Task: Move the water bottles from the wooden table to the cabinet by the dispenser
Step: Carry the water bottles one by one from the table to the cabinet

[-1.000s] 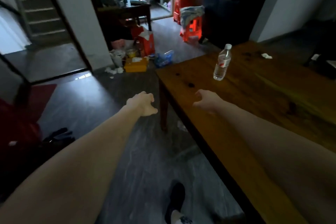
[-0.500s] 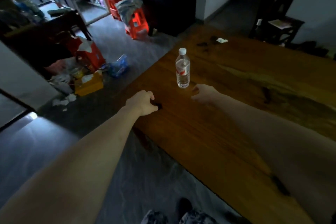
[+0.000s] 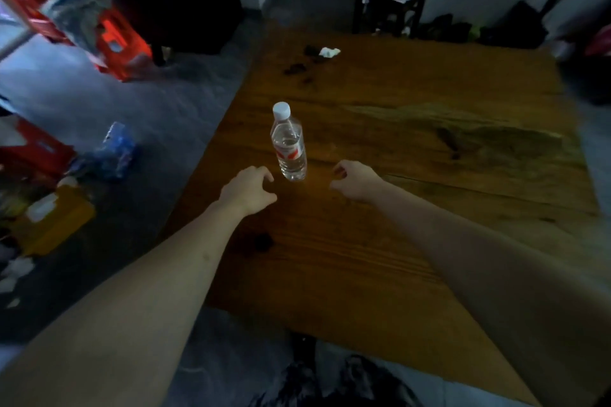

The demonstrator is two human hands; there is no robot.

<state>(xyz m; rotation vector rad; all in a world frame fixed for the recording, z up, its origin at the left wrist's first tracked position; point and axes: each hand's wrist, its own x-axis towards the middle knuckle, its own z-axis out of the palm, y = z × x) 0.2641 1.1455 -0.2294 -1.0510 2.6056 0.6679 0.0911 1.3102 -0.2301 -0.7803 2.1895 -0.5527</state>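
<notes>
Fingers (image 3: 266,175) of the left hand (image 3: 248,190) are loosely curled and spread, holding nothing; right hand (image 3: 355,180) is the same, thumb and fingers apart, empty. Both arms reach fwd over the wooden table (image 3: 413,208), palms down, one hand on each side of the water bottle (image 3: 288,144), near it but not touching. Bottle stands upright close to the table's left edge, white cap, red-and-white label, print too blurry to read. A crumpled white scrap (image 3: 329,51) lies by the far edge w/ dark bits beside it. Room is dim; grey floor, red crates (image 3: 119,40) at left, a small dark stool (image 3: 395,5) past the table.
</notes>
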